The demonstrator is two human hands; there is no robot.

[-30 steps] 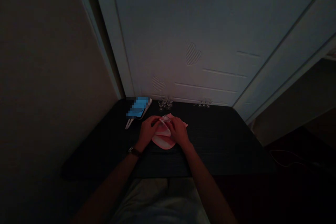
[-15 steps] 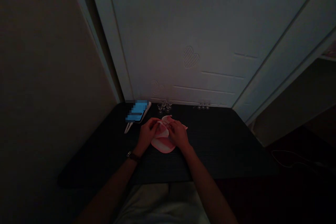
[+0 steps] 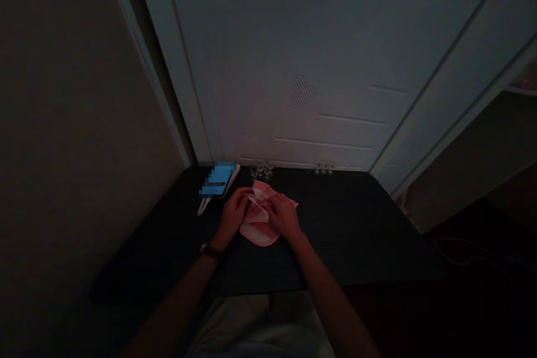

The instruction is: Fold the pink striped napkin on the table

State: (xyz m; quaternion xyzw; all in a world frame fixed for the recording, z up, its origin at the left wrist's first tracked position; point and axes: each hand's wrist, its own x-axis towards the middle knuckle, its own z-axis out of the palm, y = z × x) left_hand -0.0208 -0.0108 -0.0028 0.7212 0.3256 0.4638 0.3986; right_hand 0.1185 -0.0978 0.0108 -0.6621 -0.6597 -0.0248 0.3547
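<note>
A pink cloth [image 3: 258,224] lies bunched on the dark table [image 3: 344,235] in dim light. My left hand [image 3: 232,212] rests on its left edge, fingers curled onto the fabric near the top. My right hand [image 3: 285,213] lies on its right side, fingers bent and pinching the cloth's upper fold. A small clear thing seems wrapped in the cloth between my fingertips; I cannot make it out. A watch sits on my left wrist.
A phone with a lit blue screen [image 3: 218,179] lies at the table's far left, a pale cable beside it. Two clusters of small clear glasses [image 3: 262,168] [image 3: 323,168] stand along the back edge against a white panelled door. A cable trails on the floor at right.
Both hands have shifted slightly left and drawn closer together on the cloth. The upper fold of the cloth now stands bunched higher between my fingertips.
</note>
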